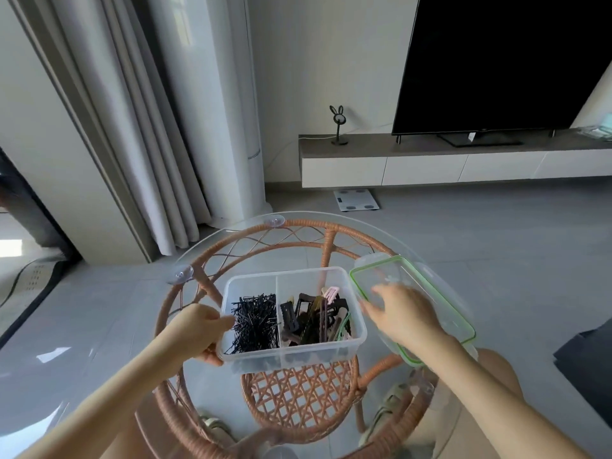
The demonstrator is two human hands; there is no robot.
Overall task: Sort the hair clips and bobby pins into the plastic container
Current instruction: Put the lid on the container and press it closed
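Nearest the camera, two bare forearms reach forward over a round glass table top on a rattan frame [299, 224], with sandalled feet showing through the glass below. The left hand [202, 329] grips the left end wall of the plastic container [291, 354], thumb over the rim and fingers curled underneath. The right hand [404, 316] is spread with its fingers stretched forward and holds nothing; it is blurred, and whether it touches the lid [394, 273] under it cannot be told. The container sits at the middle of the table, its long axis running left to right, with a divider running near to far. The left compartment holds black bobby pins [255, 323] in a loose tangle pointing several ways. The right one holds the hair clips [314, 319], brown, black and pink, most lying lengthwise near to far. The green-rimmed clear lid lies just right of the container, its long axis slanting from far left to near right. Beyond the table, a white scale [356, 200] lies on the grey floor beneath a low cabinet [430, 164], which bears a large dark television [503, 61] and a small rabbit-eared stand [338, 125]. Pale curtains [132, 127] hang at far left.
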